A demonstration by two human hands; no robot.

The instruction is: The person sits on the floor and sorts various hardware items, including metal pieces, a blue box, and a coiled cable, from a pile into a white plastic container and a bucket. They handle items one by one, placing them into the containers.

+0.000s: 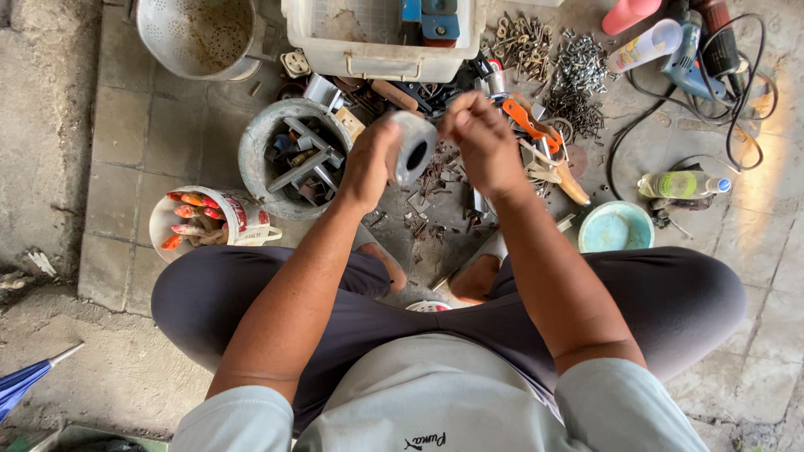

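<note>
Your knees frame the work, and above them your left hand (368, 163) is closed around a short grey metal tube (413, 146), its dark hollow end turned toward you. Your right hand (481, 138) is pinched shut just beside the tube's upper rim; whether something small is between the fingertips, I cannot tell. It looks like you are fitting or cleaning something at that rim, so the step in hand seems to be work on the tube itself, and the next move calls for a steady left grip.

Left of the tube stands a white bucket (247, 219) with a red label and orange handles inside. Right of the tube is a teal bowl (615, 228), then a lying clear bottle (682, 184) with yellow-green label and blue cap. Beyond the tube sits a white plastic crate (381, 50), and far right of it a pale bottle (645, 46) with a printed wrap.
</note>
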